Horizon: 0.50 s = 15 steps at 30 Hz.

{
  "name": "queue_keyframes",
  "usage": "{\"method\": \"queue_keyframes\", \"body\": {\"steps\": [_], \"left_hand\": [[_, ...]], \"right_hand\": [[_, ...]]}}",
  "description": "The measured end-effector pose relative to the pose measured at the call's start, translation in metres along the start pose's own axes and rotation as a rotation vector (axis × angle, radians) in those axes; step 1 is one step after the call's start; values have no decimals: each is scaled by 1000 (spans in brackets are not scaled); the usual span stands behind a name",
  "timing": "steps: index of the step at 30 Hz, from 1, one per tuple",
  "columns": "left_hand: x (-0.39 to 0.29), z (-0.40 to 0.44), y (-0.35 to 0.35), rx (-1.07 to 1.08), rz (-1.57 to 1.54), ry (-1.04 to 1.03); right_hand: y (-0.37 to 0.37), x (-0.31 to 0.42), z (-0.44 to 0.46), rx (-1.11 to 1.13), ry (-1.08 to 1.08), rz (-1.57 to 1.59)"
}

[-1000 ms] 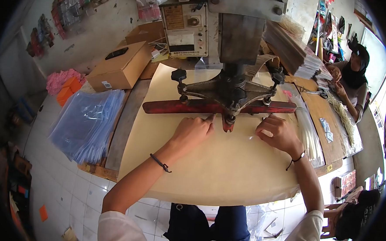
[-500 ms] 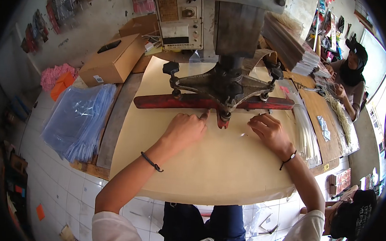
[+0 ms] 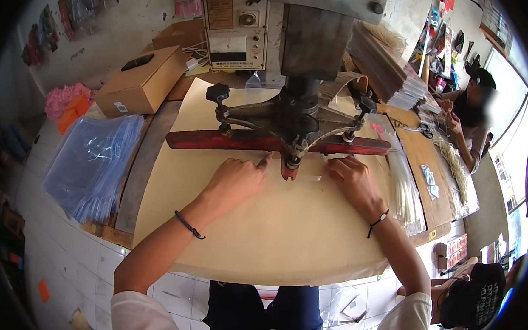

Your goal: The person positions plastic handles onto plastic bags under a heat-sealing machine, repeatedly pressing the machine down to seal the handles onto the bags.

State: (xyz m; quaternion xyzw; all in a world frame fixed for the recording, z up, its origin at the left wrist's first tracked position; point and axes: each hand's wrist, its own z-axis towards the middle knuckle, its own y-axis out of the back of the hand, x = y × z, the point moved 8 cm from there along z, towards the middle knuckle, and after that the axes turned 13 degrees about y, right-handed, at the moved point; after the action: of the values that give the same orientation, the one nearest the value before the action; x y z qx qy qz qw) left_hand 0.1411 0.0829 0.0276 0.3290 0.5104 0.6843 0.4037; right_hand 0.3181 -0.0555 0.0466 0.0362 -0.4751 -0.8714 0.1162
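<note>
My left hand (image 3: 237,177) rests on the tan sheet (image 3: 272,231), just in front of the red press bar (image 3: 223,140). Its fingers are curled, with one digit reaching toward the bar. On the other side of the bar's short notched front arm (image 3: 289,169), my right hand (image 3: 355,180) lies with bent fingers close to the bar's lower edge. A shiny, see-through strip of film (image 3: 313,178) glints between the hands. What the fingertips pinch, if anything, is too clear to make out. The bar hangs under a dark metal bracket (image 3: 299,116) of the machine.
Clear bluish plastic sheets (image 3: 90,168) are stacked at the left, below a cardboard box (image 3: 140,81). A control box (image 3: 234,32) stands behind the press. At the right lie pale strips (image 3: 404,199) and scissors (image 3: 420,130). Another person (image 3: 466,116) sits far right; a capped head (image 3: 475,295) shows lower right.
The whole view has shifted slightly left. Both hands stay beside the bar with little movement, and the glint on the clear film is wider. The seated person's hands have moved a little.
</note>
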Motion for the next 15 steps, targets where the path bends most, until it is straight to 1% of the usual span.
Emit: {"method": "queue_keyframes", "body": {"steps": [5,8,15], "left_hand": [[-4,-4,6,-55,14,-25],[2,-2,-6,-28,-11,-5],[-1,-3,-1,-30,11,-7]], "right_hand": [[4,6,7,-3,-44,37],[2,3,8,-18,-67,42],[1,-1,6,-6,-55,45]]}}
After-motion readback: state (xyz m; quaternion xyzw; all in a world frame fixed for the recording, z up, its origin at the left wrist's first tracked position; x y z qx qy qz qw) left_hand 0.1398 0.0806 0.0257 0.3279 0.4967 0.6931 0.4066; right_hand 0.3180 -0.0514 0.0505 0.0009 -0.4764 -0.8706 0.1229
